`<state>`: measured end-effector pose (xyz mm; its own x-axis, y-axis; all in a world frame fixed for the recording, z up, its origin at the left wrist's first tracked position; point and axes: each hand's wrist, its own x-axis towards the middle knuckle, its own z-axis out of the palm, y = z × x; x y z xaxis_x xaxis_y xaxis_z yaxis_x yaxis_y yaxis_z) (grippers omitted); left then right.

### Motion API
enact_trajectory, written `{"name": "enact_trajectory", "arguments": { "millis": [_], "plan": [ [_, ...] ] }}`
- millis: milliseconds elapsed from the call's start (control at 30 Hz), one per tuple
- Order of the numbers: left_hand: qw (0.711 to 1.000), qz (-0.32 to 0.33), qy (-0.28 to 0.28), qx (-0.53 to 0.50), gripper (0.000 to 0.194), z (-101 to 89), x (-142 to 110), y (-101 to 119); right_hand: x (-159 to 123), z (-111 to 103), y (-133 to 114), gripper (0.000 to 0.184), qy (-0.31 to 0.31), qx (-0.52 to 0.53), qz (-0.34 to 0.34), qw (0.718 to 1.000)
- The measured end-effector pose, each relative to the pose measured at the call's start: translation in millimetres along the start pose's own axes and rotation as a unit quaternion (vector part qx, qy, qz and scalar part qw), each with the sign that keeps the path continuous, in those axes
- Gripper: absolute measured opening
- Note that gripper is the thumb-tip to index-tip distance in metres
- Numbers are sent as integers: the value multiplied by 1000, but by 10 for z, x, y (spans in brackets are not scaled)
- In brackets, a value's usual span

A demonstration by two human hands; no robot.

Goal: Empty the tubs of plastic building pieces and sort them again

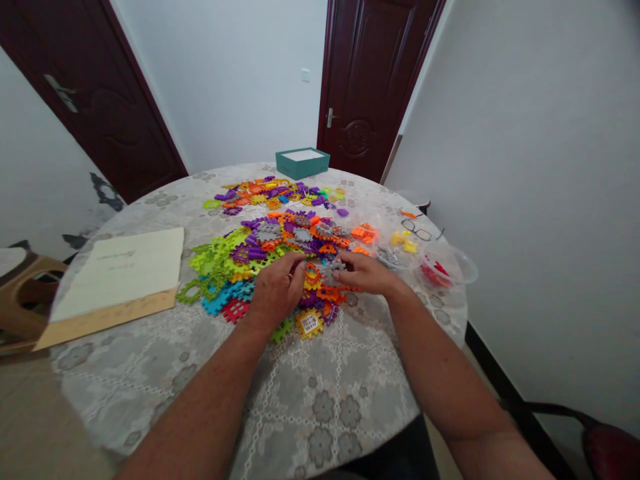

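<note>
A heap of gear-shaped plastic pieces (215, 257) in green, purple, orange, blue and grey lies in the middle of the table. My right hand (367, 272) pinches a grey toothed plastic gear piece (331, 271) over the heap's right front. To its left, my left hand (278, 288) rests over the front of the heap, thumb and fingers drawn together; anything between them is hidden. A yellow square gear piece (310, 324) with a white label lies just in front of the hands. A red piece (235, 310) sits beside my left wrist.
Beyond the heap is a second pile of pieces (273, 193), with a green box (303, 163) behind it. At right stand clear tubs, one with red pieces (436, 272), near eyeglasses (423, 233). A paper sheet (125, 270) lies left on the patterned tablecloth (320, 407).
</note>
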<state>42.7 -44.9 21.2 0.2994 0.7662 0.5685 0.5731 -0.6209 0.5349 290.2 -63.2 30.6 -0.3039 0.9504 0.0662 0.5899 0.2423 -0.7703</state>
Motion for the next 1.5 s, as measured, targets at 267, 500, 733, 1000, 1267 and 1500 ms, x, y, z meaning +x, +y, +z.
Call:
{"name": "enact_trajectory", "arguments": {
  "millis": [267, 500, 733, 1000, 1267, 1500],
  "plan": [
    [989, -13, -78, -122, 37, 6, -4, 41, 90, 220, -122, 29, 47, 273, -11, 961],
    [974, -118, -60, -182, 37, -18, 41, -33, 77, 149, -137, 24, 168, 221, -13, 961],
    [984, -110, -23, -136, 37, -28, 43, -39, -191, -385, -79, 36, 423, -240, 45, 872],
    [990, -99, -29, -92, 38, -43, 37, 25, -329, -610, 228, 47, 348, -356, 216, 840],
    [988, -96, -39, -116, 39, -15, 35, -2, -261, -600, 211, 42, 384, -294, 140, 864],
    [984, -68, -91, -139, 30, -25, 11, 37, -136, -183, -185, 24, 293, -123, -105, 942]
  ]
}}
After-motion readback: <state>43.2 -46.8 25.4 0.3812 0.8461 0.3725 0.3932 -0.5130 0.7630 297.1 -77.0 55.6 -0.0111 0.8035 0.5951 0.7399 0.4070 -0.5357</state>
